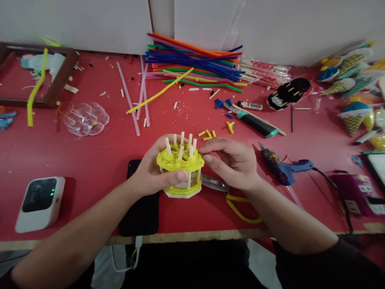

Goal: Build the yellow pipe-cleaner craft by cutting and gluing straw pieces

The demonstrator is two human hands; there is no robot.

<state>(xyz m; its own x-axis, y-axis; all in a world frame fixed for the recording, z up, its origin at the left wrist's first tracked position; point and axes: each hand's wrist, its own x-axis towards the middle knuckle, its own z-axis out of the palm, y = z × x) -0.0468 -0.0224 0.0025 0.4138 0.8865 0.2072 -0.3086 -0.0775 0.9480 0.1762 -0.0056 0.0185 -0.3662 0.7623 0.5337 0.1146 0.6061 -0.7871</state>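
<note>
A small two-tier craft model [179,162] of coiled yellow pipe cleaner has short wooden sticks between its tiers and more standing upright on top. My left hand [161,170] is wrapped round its left side, thumb across the front. At the upper tier's right edge, my right hand [231,162] has thumb and index finger closed in a pinch against the yellow pipe cleaner. Partly hidden behind the model and right hand are scissors [215,183] with yellow handles. A black phone [140,216] lies under my left wrist.
Pipe cleaners [195,60] are heaped at the back. A utility knife [255,122], a blue glue gun [282,164] with a cord and a power strip [361,192] lie right. A clear flower-shaped tray [87,119] and a white device [40,204] are left. Yellow offcuts [207,135] lie behind the model.
</note>
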